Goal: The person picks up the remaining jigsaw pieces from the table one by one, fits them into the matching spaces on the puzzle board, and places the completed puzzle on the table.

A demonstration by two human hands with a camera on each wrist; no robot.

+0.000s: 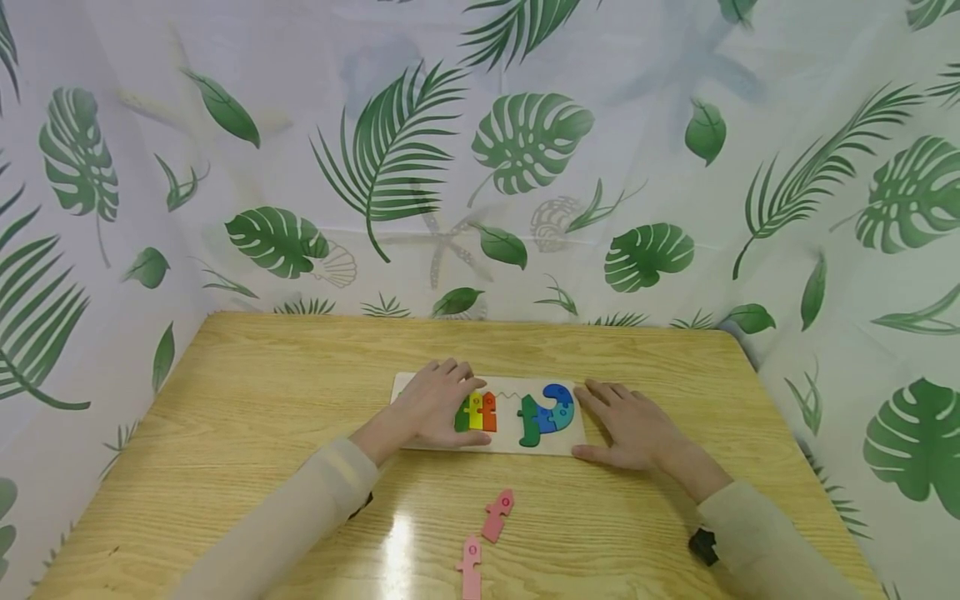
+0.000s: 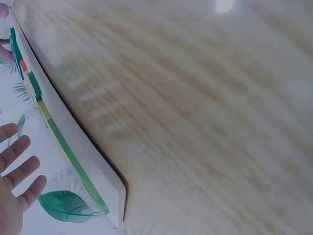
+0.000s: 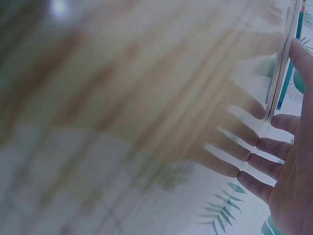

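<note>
A pale wooden puzzle board [image 1: 506, 443] lies on the table. At its right end sit a green piece [image 1: 529, 427] and several blue pieces [image 1: 561, 417]; left of a bare gap are a yellow piece [image 1: 476, 412] and an orange piece [image 1: 489, 414]. Over the board's left part reaches my left hand [image 1: 435, 404], fingers loosely spread, hiding some pieces. Its fingers [image 2: 19, 169] look free of any piece in the left wrist view. My right hand [image 1: 633, 429] is at the board's right end, thumb and fingers extended by its corners.
Nearer to me, a darker pink puzzle piece [image 1: 497, 517] and a lighter pink piece [image 1: 471, 562] lie loose on the wooden table [image 1: 285, 367]. Behind the table hangs a white cloth [image 1: 510, 292] printed with green leaves.
</note>
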